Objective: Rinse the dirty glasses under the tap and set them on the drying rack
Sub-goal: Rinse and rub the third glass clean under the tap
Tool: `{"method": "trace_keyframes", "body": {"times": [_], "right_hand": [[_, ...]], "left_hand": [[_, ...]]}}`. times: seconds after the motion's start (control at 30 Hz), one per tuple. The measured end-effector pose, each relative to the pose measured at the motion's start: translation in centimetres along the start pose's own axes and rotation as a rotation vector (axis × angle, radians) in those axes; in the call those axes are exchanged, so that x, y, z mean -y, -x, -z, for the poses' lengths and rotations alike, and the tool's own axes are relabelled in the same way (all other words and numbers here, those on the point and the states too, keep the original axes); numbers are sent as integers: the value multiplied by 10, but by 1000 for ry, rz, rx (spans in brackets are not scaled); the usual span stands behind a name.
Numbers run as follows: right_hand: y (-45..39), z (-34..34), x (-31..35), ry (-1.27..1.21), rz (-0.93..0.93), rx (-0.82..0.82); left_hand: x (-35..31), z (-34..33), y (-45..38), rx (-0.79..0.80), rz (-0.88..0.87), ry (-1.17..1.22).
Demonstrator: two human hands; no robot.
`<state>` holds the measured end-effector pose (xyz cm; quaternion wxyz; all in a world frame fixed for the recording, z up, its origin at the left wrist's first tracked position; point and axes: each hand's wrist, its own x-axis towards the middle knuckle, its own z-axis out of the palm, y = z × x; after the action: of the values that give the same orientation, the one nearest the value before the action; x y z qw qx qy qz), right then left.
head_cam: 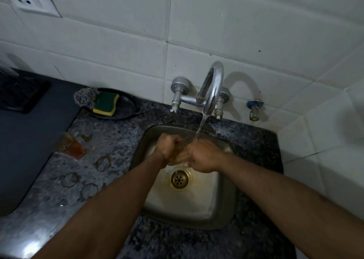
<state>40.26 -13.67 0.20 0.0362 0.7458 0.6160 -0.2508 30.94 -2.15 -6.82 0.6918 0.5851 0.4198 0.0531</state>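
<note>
Over the steel sink point(226, 209) both hands grip one clear glass point(180, 156), tilted under the stream from the chrome tap point(211, 85). My left hand point(167, 144) wraps its left side and my right hand point(202, 156) its right side. The glass is mostly hidden by the fingers. A second glass point(70, 145) with brownish residue stands on the granite counter, left of the sink.
A black dish point(126, 109) with a green-yellow sponge point(106, 102) and steel scrubber point(84, 97) sits behind the counter. A dark mat point(25, 140) lies at the left. Wet ring marks point(102, 162) dot the counter. A small valve point(254, 109) projects from the tiled wall.
</note>
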Motion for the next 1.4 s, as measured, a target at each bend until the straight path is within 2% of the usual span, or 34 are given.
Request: {"method": "trace_keyframes", "body": {"times": [0.1, 0.13, 0.2, 0.27, 0.33, 0.4, 0.47, 0.53, 0.57, 0.67, 0.7, 0.77, 0.87, 0.93, 1.0, 1.07, 1.2, 1.27, 1.33, 1.4], "right_hand": [[-5, -8, 2, -395, -63, -51], [-5, -10, 5, -412, -62, -71], [-7, -13, 8, -202, 35, -47], [-5, -9, 10, 132, 157, -10], [-4, -2, 8, 269, 237, -34], [-6, -2, 9, 192, 164, -49], [-9, -2, 11, 4, 10, -80], [-9, -3, 10, -69, -24, -94], [-6, -1, 10, -7, 6, -83], [6, 8, 9, 304, 213, -83], [9, 8, 6, 325, 237, -85], [7, 4, 5, 232, 162, -102], [3, -3, -1, -48, 6, -131], [6, -4, 0, 37, 26, -125], [10, -5, 1, 216, 125, -123], [12, -7, -2, 224, 169, -152], [4, -19, -9, -145, -40, -164], [5, -18, -10, -61, -6, -164], [8, -16, -8, 126, 61, -143], [7, -16, -9, 139, 73, -165]], "left_hand": [[13, -1, 8, -105, 56, 245], [16, -4, 12, -130, 74, 283], [22, -4, 15, -123, 150, 292], [26, -3, 17, -4, 297, 243], [26, 0, 14, 76, 371, 239], [20, -1, 12, 19, 341, 294], [11, -5, 10, -78, 245, 390], [8, -7, 11, -123, 215, 419], [9, -6, 14, -94, 249, 371], [6, 2, 19, 143, 438, 99], [2, 2, 22, 185, 459, 66], [-5, -3, 23, 170, 433, 153], [4, -15, 17, 6, 325, 356], [9, -16, 23, -7, 348, 353], [11, -13, 29, 111, 456, 254], [8, -13, 29, 150, 455, 203], [6, -18, 22, 34, 313, 297], [11, -15, 21, -5, 321, 266], [13, -11, 23, 80, 420, 196], [10, -10, 25, 114, 423, 141]]}}
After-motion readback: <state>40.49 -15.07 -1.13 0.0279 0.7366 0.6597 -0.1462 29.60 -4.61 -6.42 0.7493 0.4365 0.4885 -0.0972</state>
